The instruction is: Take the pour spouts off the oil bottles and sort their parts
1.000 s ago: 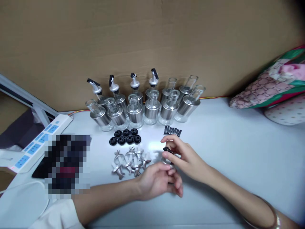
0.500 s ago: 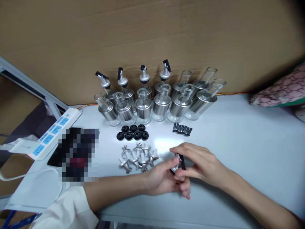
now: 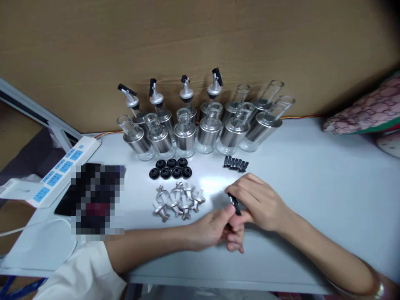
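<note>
Over the front middle of the table, both hands meet at a pour spout with a black flip cap (image 3: 235, 205). My left hand (image 3: 214, 229) is closed around the spout's body, which the fingers mostly hide. From the right, my right hand (image 3: 262, 202) pinches the black cap between thumb and fingers. Left of the hands lie several loose silver spouts (image 3: 185, 203) with white stems. Behind those sit black ringed stoppers (image 3: 176, 173) in two rows. A short row of small black flip caps (image 3: 236, 163) lies just beyond my right hand.
Glass bottles with steel bands (image 3: 185, 141) stand in two rows at the back; some rear ones carry fitted spouts (image 3: 186, 91). A cardboard wall (image 3: 200, 37) rises behind them. At left are a power strip (image 3: 62, 171) and a dark device (image 3: 84, 175), partly pixelated. Pink patterned fabric (image 3: 362, 108) lies far right.
My right fingers have closed in more tightly over the black cap, and less of the silver spout shows. The view has shifted slightly; the things on the table stay in place.
</note>
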Demonstrator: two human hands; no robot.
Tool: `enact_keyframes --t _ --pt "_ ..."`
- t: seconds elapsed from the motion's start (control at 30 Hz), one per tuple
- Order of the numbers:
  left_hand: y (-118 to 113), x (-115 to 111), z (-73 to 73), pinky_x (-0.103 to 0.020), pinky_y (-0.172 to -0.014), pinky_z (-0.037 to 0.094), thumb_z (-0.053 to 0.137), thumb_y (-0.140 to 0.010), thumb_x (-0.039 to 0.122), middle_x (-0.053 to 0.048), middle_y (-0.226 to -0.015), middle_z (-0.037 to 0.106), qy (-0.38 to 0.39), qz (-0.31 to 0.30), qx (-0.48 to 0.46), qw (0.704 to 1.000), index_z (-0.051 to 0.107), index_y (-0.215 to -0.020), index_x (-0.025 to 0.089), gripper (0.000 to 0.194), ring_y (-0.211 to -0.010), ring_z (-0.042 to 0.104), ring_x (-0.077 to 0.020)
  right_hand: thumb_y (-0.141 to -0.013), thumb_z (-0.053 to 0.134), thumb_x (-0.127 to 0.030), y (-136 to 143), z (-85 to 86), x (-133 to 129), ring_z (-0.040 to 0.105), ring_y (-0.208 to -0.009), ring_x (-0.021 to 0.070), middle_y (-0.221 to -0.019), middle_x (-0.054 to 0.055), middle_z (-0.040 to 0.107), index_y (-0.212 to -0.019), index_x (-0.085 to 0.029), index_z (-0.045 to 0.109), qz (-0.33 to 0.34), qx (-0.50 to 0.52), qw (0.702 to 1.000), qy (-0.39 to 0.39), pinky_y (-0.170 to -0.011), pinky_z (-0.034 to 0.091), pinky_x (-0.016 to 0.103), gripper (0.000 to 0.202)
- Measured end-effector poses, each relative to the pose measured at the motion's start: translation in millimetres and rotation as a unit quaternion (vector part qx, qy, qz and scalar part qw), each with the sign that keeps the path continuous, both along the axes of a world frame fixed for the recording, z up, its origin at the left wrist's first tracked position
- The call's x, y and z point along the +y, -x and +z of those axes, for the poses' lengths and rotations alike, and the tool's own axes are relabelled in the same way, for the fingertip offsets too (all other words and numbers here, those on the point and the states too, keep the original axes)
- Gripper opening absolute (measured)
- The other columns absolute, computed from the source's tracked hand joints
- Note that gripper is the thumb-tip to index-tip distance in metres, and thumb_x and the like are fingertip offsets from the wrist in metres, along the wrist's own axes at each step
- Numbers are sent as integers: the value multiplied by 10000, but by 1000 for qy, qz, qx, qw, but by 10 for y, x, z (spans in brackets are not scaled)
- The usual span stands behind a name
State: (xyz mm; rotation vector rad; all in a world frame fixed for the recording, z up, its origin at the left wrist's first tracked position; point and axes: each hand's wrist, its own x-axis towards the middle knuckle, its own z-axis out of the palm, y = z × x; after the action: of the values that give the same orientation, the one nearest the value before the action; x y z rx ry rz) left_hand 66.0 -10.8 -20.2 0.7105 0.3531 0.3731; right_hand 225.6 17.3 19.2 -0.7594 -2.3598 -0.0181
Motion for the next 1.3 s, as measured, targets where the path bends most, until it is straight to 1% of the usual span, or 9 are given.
enact_keyframes --t 0.17,0.37,0.67,0.83,0.93,1.07,1.17,1.23,1.3 --pt "7 15 30 -306 -629 422 381 -790 799 101 -495 287 -30 8 26 999 365 -579 201 634 -439 311 -60 -1009 209 -494 2 11 7 471 -601 166 -647 53 553 -887 -106 589 8 -7 1000 13 -604 403 295 557" --pt "12 -2 63 -307 -603 419 356 -803 771 108 -496 278 -79 26 75 994 383 -611 205 599 -444 280 -60 -1023 180 -459 8 1 -9 420 -574 172 -609 49 513 -853 -102 604 6 -11 1000 -24 -581 385 305 580" --pt "32 4 113 -275 -574 366 385 -804 728 99 -498 293 -54 -22 99 993 366 -605 203 562 -468 349 -71 -1038 222 -317 -22 -28 1 399 -577 181 -584 49 494 -812 -112 624 15 -42 993 -107 -560 343 326 505" --pt "15 -4 170 -284 -605 395 392 -783 769 103 -501 262 -76 -49 77 993 337 -558 208 607 -453 296 -60 -1033 230 -289 -30 2 -6 390 -550 173 -551 32 458 -707 -157 607 23 -63 987 -144 -535 330 325 515" --pt "52 3 187 -293 -616 402 362 -744 832 96 -510 266 -108 -63 83 989 350 -558 210 649 -467 309 -71 -1027 265 -300 -4 12 -31 378 -512 163 -531 10 434 -660 -198 553 30 11 996 -84 -505 322 321 478" --pt "128 39 179 -301 -625 388 357 -719 869 37 -579 406 -230 -56 119 964 438 -624 196 684 -571 427 -120 -1033 140 -275 5 46 -84 346 -465 149 -526 -8 375 -651 -228 435 -20 212 976 49 -474 305 309 485" --pt "141 60 181 -324 -654 426 281 -758 858 48 -533 339 -224 -53 116 966 385 -571 219 674 -565 445 -135 -1027 241 -335 -60 109 -66 381 -489 152 -529 0 411 -654 -236 411 -81 188 978 48 -498 329 306 422" --pt "130 65 195 -332 -681 454 286 -771 847 48 -517 326 -225 -58 111 966 375 -548 223 669 -564 451 -135 -1011 301 -383 -138 153 -1 374 -470 141 -503 -10 393 -615 -239 372 -177 160 968 79 -490 324 293 428" --pt "117 66 215 -334 -698 475 284 -783 837 45 -509 331 -226 -60 106 966 359 -537 227 662 -549 438 -126 -984 343 -442 -238 175 98 350 -445 128 -477 -24 355 -574 -238 315 -274 120 942 150 -474 304 282 459"
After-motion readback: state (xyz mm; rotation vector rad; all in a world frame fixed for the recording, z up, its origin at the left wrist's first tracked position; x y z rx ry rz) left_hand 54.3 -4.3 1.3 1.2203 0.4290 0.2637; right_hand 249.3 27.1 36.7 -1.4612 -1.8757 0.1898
